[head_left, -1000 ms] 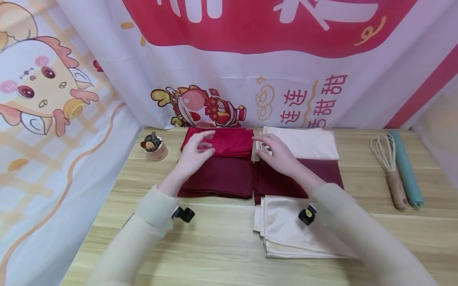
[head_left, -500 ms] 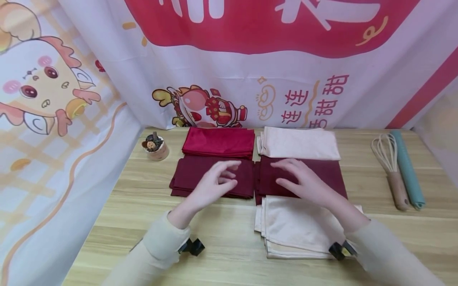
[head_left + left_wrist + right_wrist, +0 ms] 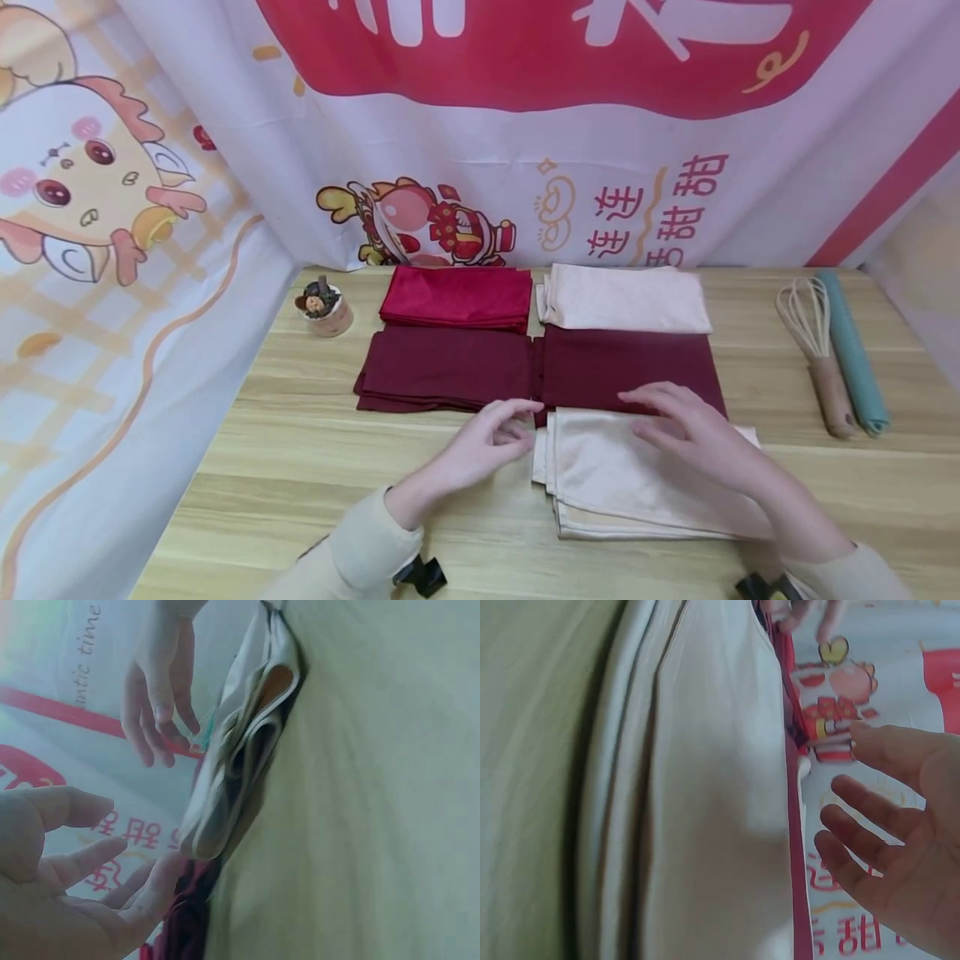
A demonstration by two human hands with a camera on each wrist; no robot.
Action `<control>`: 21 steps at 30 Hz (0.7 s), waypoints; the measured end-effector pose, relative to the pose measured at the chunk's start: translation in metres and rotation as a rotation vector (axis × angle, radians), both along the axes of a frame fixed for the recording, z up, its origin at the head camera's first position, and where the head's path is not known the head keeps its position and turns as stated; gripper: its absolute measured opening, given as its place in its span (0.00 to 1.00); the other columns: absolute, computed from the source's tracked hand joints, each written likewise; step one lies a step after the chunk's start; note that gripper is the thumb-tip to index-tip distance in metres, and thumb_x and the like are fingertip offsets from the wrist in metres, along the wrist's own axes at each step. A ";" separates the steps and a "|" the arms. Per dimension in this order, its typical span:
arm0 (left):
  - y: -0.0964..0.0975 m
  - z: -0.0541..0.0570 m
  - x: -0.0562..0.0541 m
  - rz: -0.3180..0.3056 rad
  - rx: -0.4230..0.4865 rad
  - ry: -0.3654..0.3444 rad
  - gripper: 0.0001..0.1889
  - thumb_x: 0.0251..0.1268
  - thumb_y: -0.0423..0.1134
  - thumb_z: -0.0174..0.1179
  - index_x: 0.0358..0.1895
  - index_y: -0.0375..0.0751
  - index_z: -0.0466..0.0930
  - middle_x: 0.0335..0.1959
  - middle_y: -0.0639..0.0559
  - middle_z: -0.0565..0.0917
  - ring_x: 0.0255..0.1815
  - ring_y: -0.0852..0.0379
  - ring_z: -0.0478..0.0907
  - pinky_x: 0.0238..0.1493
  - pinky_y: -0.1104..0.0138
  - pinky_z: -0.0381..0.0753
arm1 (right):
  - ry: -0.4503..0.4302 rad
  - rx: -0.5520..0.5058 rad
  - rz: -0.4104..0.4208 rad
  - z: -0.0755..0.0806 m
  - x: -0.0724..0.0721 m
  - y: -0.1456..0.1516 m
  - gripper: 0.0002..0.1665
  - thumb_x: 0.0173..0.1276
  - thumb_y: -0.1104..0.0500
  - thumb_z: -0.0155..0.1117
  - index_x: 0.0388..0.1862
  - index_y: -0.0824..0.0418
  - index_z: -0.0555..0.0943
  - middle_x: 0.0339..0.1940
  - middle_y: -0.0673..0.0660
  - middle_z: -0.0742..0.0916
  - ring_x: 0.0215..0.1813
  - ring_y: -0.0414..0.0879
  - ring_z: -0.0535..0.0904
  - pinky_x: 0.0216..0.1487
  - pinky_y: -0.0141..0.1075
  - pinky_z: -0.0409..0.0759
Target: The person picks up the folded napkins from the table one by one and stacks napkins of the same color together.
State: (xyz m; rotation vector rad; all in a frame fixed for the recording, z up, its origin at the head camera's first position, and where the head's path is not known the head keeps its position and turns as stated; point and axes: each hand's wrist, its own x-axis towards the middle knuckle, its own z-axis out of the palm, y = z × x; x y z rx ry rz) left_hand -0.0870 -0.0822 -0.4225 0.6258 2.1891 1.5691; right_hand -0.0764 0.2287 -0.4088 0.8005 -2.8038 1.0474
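Note:
A folded cream cloth (image 3: 630,475) lies at the front right of the table, its stacked layers showing in both wrist views. Over it hovers my right hand (image 3: 697,433), fingers loosely bent and holding nothing. To the left of that cloth is my left hand (image 3: 487,446), also with nothing in it, its fingertips near the cloth's left corner. Behind the hands lie two folded maroon cloths, the left one (image 3: 450,367) and the right one (image 3: 630,367). Farther back are a folded bright red cloth (image 3: 457,296) and a second folded cream cloth (image 3: 630,298).
A small pot with a figurine (image 3: 324,308) stands at the back left. On the right lie a whisk (image 3: 821,358) with a wooden handle and a teal roll (image 3: 855,358). A printed curtain (image 3: 480,142) hangs along the table's back edge.
Both hands have drawn back toward the front and shifted right, from over the rear cloths to the front cream cloth. The left maroon cloth is now fully uncovered; the cloths look still.

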 end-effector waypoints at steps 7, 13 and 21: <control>0.005 -0.008 0.008 -0.018 0.001 -0.036 0.24 0.64 0.30 0.59 0.64 0.37 0.71 0.52 0.38 0.75 0.48 0.46 0.77 0.51 0.65 0.77 | 0.075 -0.025 -0.040 -0.006 0.019 0.029 0.24 0.57 0.67 0.71 0.54 0.58 0.81 0.49 0.48 0.81 0.49 0.41 0.76 0.50 0.21 0.68; 0.010 -0.014 0.012 0.014 -0.021 -0.044 0.25 0.62 0.32 0.61 0.64 0.41 0.71 0.52 0.40 0.73 0.47 0.49 0.77 0.50 0.68 0.77 | 0.066 -0.039 -0.155 -0.012 0.034 0.059 0.26 0.54 0.68 0.73 0.54 0.57 0.81 0.48 0.50 0.82 0.46 0.37 0.75 0.49 0.18 0.67; 0.014 -0.017 0.015 0.007 -0.019 -0.061 0.27 0.62 0.33 0.62 0.65 0.44 0.70 0.58 0.42 0.73 0.46 0.51 0.78 0.49 0.69 0.77 | 0.075 -0.108 -0.185 -0.024 0.045 0.088 0.29 0.50 0.74 0.72 0.53 0.65 0.80 0.53 0.49 0.80 0.52 0.28 0.72 0.48 0.17 0.69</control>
